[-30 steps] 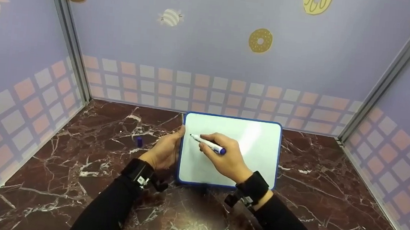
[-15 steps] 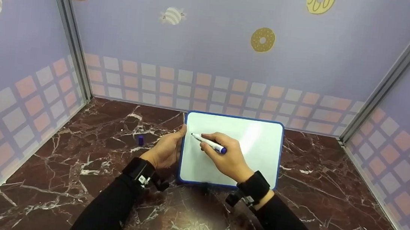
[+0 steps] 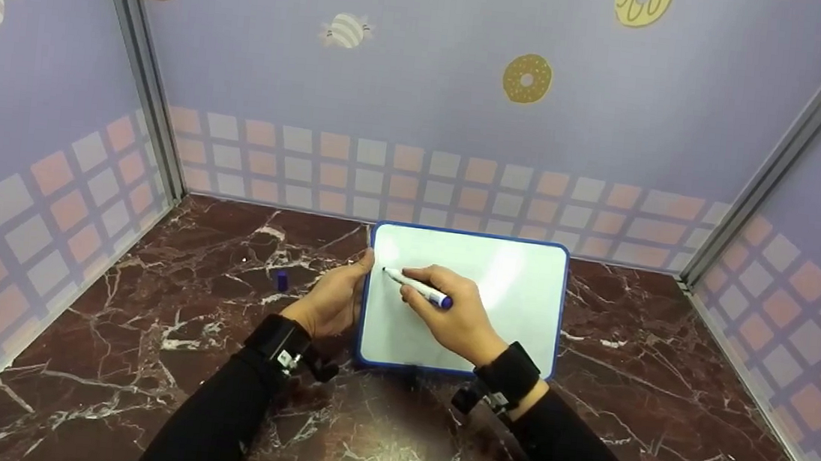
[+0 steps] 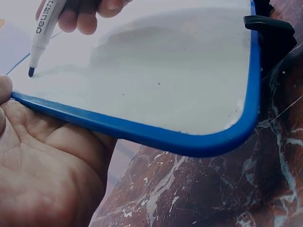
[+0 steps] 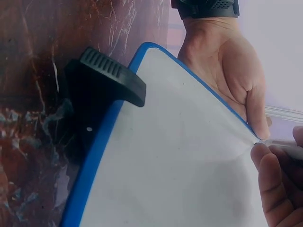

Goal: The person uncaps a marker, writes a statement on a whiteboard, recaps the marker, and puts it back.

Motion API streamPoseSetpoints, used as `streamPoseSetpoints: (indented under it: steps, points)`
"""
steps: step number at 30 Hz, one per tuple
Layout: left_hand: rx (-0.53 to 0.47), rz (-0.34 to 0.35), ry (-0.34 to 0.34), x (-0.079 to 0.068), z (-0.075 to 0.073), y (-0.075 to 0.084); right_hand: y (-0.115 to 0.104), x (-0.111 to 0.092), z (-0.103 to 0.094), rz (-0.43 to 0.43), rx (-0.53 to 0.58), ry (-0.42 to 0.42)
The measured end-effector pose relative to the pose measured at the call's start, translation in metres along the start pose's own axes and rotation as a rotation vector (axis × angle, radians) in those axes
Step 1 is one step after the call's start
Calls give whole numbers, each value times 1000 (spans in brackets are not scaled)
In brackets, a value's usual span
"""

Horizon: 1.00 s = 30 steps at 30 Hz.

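Note:
A whiteboard [image 3: 515,316] with a blue frame stands tilted back in front of me. My left hand [image 3: 332,302] grips its left edge, thumb at the front rim and fingers hidden behind. In my right hand [image 3: 459,310] is a white marker [image 3: 416,287] with a blue end, pinched between thumb and fingers. The marker's dark tip [image 4: 31,72] is right at the white surface, near the left edge in the upper half. No drawn line shows beside the tip. A blue marker cap [image 3: 281,280] stands on the table to the left of my left hand.
A black stand clip [image 5: 113,75] hooks over the whiteboard's bottom edge. The dark red marbled table [image 3: 139,385] reaches back to a patterned purple wall [image 3: 423,96], with side walls left and right. Black cameras are strapped on both wrists.
The head view has shifted very slightly. Both hands, the marker and the whiteboard keep their places relative to each other.

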<state>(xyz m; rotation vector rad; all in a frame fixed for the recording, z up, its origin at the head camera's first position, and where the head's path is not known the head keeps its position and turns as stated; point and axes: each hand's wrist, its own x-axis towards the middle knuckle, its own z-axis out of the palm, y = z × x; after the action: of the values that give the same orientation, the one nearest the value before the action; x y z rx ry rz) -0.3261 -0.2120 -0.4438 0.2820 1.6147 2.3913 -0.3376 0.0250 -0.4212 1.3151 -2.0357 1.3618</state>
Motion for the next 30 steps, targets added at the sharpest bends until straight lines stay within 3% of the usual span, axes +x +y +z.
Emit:
streamPoseSetpoints:
  steps: [30]
  points:
    - [-6, 0, 10, 1, 2, 1, 0, -12, 2, 4, 6, -29]
